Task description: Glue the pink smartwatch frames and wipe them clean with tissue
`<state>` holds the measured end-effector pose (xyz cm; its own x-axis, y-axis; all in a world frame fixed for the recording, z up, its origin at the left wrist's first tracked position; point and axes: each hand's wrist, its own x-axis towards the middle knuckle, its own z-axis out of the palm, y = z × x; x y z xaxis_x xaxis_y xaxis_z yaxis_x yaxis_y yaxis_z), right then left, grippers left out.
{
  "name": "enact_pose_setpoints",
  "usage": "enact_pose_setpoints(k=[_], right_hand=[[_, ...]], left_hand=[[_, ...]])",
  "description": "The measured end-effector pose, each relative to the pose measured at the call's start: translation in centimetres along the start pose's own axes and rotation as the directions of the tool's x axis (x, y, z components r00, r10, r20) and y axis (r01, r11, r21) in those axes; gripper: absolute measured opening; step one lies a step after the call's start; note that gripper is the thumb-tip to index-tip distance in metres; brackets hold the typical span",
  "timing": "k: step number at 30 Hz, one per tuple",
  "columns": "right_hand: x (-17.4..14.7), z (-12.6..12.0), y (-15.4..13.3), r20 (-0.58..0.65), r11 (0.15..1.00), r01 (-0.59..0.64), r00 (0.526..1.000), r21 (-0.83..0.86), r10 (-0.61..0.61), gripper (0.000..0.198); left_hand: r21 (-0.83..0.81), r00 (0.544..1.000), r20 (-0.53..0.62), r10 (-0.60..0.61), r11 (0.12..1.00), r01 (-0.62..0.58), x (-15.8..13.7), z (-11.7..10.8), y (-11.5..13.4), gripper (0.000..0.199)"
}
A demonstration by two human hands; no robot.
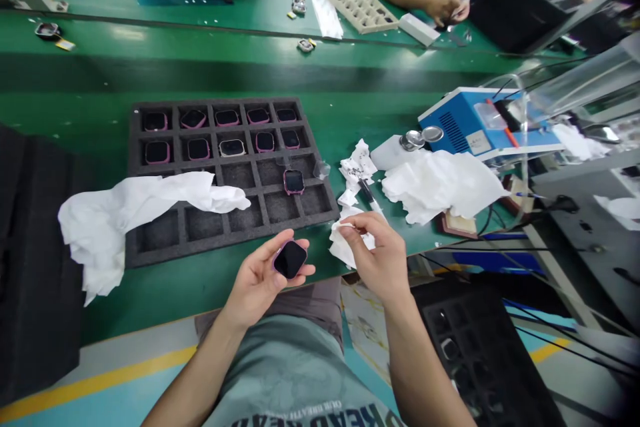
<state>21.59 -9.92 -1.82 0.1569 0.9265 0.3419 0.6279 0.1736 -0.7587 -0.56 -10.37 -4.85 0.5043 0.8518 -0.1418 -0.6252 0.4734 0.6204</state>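
My left hand (260, 278) holds a smartwatch body (291, 259) with a dark square screen and a pinkish-purple frame, screen facing up, just past the table's front edge. To its right, my right hand (379, 255) is closed in a pinch on a crumpled white tissue (345, 250). Ahead of both hands lies a black foam tray (230, 232) whose two back rows hold several similar watch bodies (227, 117). Another watch body (294, 181) rests across a divider at the tray's right side, with a clear film scrap (321, 169) beside it.
A long white cloth (145, 197) drapes over the tray's left part. At right are a black pen (369, 195), a metal-topped bottle (400, 150), crumpled white cloth (440, 183) and a blue machine (465, 123). Dark foam stacks (40, 267) stand left; co-workers' hands (450, 8) are across the bench.
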Motion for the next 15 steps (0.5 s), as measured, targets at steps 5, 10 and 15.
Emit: enact_pose_setpoints(k=[5, 10, 15], right_hand=[[-0.4, 0.0, -0.2, -0.009, 0.995, -0.030, 0.999, 0.091, 0.031, 0.007], [-1.0, -0.3, -0.8, 0.018, 0.983, -0.026, 1.000, 0.182, 0.023, 0.007], [-1.5, -0.8, -2.1, 0.092, 0.986, 0.096, 0.990, 0.138, -0.109, 0.012]], left_hand=[[0.034, 1.000, 0.005, 0.025, 0.999, -0.026, 0.0, 0.2, -0.3, 0.048], [0.148, 0.999, -0.028, 0.019, 0.989, -0.015, 0.2, 0.7, -0.8, 0.047], [0.246, 0.996, -0.088, 0.010, 0.969, 0.012, 0.4, 1.1, -1.0, 0.046]])
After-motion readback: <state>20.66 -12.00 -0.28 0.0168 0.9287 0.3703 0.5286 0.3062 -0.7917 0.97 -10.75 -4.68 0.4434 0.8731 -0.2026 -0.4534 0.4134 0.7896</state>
